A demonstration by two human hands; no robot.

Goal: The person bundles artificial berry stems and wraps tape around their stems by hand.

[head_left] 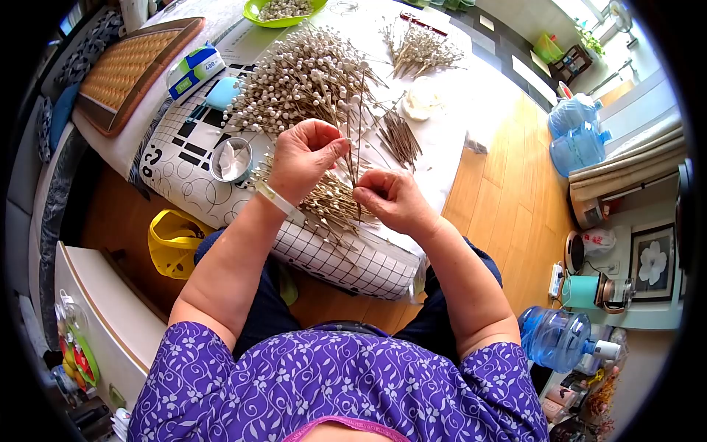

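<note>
Thin brown stems (359,140) stand roughly upright between my two hands. My left hand (309,155) is closed, thumb and forefinger pinched beside the stems; what it holds is too small to name. Lower down, my right hand (394,199) pinches the stems near their bottom ends. Behind my hands lies a large pile of stems with white bead-like tips (294,74). Under them is a smaller bunch with pale buds (331,206). Bare brown sticks (399,140) lie to the right, near a white roll (420,102).
A cup with white tissue (232,160), a light blue object (223,93) and a tissue pack (195,70) lie on the left. Another white-tipped bunch (418,50) and a green bowl (283,13) are farther back. A yellow bag (173,247) hangs below the table's left side.
</note>
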